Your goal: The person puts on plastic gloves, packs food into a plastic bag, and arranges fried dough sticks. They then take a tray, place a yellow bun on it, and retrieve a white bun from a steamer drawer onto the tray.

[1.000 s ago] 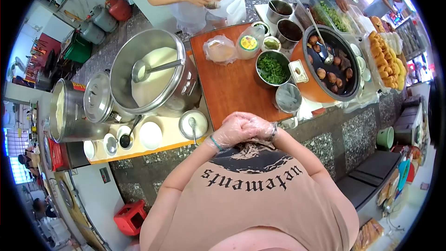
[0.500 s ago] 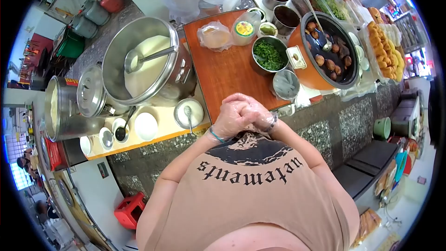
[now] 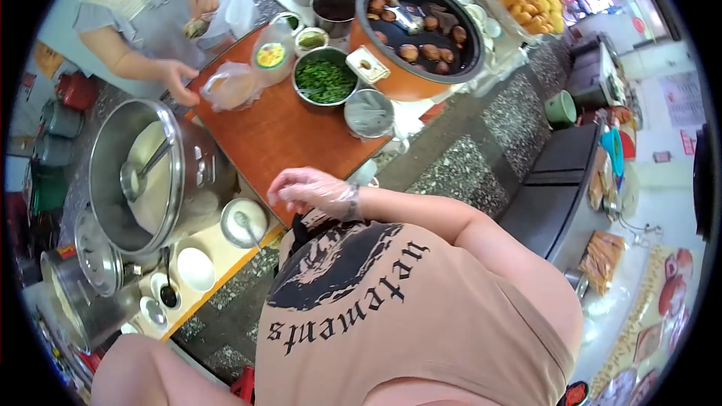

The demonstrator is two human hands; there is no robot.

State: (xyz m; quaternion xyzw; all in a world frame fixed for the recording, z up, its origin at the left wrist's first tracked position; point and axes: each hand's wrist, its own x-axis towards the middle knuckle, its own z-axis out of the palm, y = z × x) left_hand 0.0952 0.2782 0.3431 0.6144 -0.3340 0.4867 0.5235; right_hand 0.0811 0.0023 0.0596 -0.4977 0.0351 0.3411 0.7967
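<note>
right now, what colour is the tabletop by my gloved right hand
The tabletop is reddish brown, best seen in the head view.

Holding the gloved right hand (image 3: 310,190), loosely bent, by the near edge of the reddish-brown tabletop (image 3: 274,131). Facing a bowl (image 3: 331,107) of chopped greens (image 3: 325,77) on the tabletop, a steel pot (image 3: 201,162) left of it, an orange pot (image 3: 406,89) right of it, a co-worker's hand (image 3: 177,80) beside its left corner.

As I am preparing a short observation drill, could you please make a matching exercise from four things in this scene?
1. Right hand
2. Steel ladle
3. Chopped greens
4. Round cooker

A. inside the large silver pot
B. orange outside, black inside
C. in a clear glove
D. in a small steel container

Pairs: 1-C, 2-A, 3-D, 4-B
</note>
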